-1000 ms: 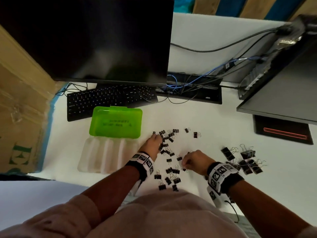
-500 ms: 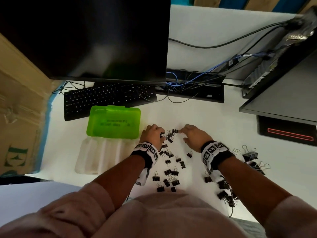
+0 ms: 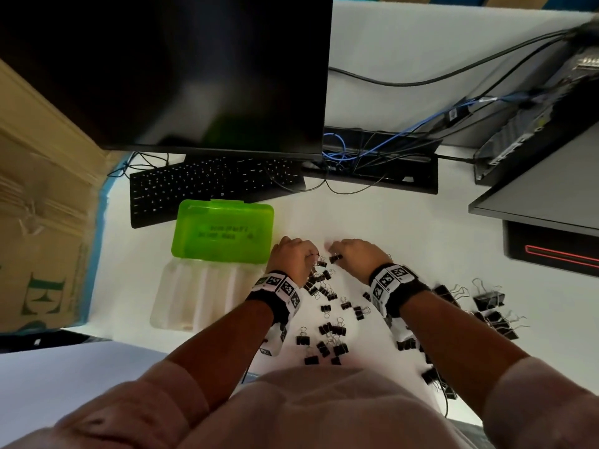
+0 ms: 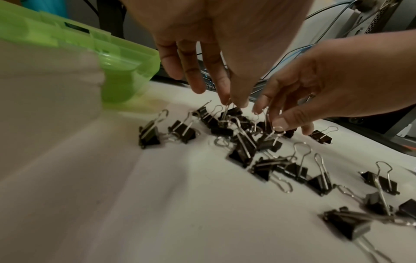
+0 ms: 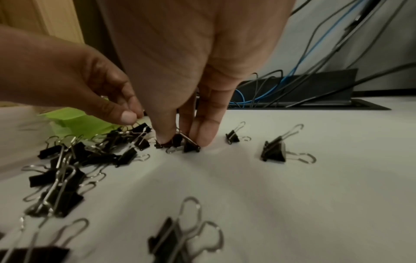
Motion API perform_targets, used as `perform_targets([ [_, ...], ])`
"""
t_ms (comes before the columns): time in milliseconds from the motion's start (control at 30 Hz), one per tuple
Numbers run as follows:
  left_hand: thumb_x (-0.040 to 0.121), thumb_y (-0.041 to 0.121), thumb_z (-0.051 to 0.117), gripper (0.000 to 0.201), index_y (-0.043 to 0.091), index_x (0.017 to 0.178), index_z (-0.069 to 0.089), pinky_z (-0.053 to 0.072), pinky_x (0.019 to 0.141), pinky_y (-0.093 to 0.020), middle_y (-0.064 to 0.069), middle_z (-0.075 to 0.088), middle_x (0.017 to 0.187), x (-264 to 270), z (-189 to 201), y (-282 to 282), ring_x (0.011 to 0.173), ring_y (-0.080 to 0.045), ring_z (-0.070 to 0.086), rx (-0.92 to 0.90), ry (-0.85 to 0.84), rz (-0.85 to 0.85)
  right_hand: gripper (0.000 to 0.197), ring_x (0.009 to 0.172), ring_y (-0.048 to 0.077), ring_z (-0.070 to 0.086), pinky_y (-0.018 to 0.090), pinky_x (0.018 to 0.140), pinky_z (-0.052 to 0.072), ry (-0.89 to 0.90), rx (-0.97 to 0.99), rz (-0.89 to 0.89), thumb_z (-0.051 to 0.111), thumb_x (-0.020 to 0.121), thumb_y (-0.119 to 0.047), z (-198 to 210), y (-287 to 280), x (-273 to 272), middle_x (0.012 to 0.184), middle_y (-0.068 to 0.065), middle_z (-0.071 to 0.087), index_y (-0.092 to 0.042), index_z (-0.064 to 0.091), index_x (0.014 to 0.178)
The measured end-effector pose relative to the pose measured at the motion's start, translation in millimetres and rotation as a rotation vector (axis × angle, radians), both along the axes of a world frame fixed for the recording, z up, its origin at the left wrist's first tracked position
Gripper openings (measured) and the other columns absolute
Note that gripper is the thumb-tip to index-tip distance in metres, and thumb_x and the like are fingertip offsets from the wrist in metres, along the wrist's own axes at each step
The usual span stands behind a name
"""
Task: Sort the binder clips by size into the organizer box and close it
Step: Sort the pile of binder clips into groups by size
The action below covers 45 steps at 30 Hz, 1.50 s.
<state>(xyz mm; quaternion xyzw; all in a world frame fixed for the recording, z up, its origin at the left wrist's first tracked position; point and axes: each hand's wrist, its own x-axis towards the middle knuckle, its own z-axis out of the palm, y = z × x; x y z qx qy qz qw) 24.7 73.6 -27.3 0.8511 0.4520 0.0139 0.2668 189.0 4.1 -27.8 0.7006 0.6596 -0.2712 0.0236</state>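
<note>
On the white desk (image 3: 405,228) we have the organizer box (image 3: 207,296) lying open at our left, its green lid (image 3: 223,231) folded back toward the black keyboard (image 3: 207,186) and its clear compartments, as far as we can see, with no clips inside. The small binder clips (image 3: 327,332) are scattered in front of our body, and a group of large binder clips (image 3: 489,306) lies well apart at the right.

Our left hand (image 3: 293,259) pinches the wire handle of one small clip between thumb and fingers at the far end of the pile. Our right hand (image 3: 356,252) has its fingertips together, closed on the small black clip (image 5: 191,145) which sits on the desk.

We judge that sorting is only at the beginning. To do this step well, we should hold each clip by the handle or by the black body, lift it straight so the wire loops do not hook the neighbours, and carry only one size to one compartment. The clips are light and tangle easily, so a slow lift is better.

On the lid there are two lines of dark print, too blurred to read. The cardboard (image 3: 42,296) at the left shows one green letter, perhaps "E"
</note>
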Motion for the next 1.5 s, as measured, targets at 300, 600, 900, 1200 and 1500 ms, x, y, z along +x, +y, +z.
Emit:
perform_targets([
  [300,0.085,0.004,0.06,0.013,0.013,0.092,0.067,0.047,0.068,-0.011,-0.005,0.065,0.092,-1.5,8.7,6.1,0.073,-0.007,0.057,-0.117,-0.278,0.068,0.018,0.095,0.028,0.063,0.033,0.084,0.049,0.127,0.141,-0.332,0.058,0.09,-0.015,18.0,-10.3,17.6,0.104,0.011,0.069,-0.007,0.071,0.099],
  [600,0.087,0.003,0.059,0.014,0.01,0.095,0.067,0.046,0.074,-0.014,-0.006,0.068,0.097,-40.1,8.8,-39.3,0.083,-0.012,0.062,-0.275,-0.235,-0.022,0.01,0.07,0.003,0.064,0.015,0.068,0.051,0.404,-0.05,-0.336,0.079,0.073,-0.017,22.1,-72.4,14.7,0.083,-0.001,0.072,-0.012,0.074,0.081],
  [900,0.091,0.017,0.053,0.012,0.018,0.096,0.064,0.049,0.082,-0.024,-0.002,0.064,0.1,-59.1,-5.6,-74.6,0.09,-0.016,0.061,-0.3,-0.043,-0.165,0.016,0.085,0.005,0.059,0.017,0.078,0.044,0.251,-0.205,-0.116,0.072,0.08,-0.019,10.1,-105.2,-19.3,0.102,-0.001,0.071,-0.016,0.074,0.096],
  [1200,0.091,0.012,0.051,0.025,0.01,0.116,0.051,0.046,0.092,-0.036,-0.009,0.05,0.118,-49.7,0.3,-52.5,0.102,-0.026,0.056,-0.152,-0.058,0.091,0.02,0.084,0.005,0.061,0.012,0.078,0.045,0.347,-0.07,-0.225,0.064,0.086,-0.011,13.0,-107.1,-17.7,0.104,0.001,0.071,-0.014,0.07,0.104],
  [1500,0.085,-0.001,0.044,0.021,0.018,0.086,0.053,0.043,0.075,-0.03,0.001,0.052,0.1,-56.2,2.5,-53.3,0.087,-0.018,0.053,-0.149,-0.039,0.027,0.019,0.085,0.007,0.055,0.018,0.08,0.04,0.244,-0.053,-0.317,0.063,0.084,-0.01,3.4,-112.4,0.0,0.101,-0.001,0.069,-0.017,0.072,0.099],
])
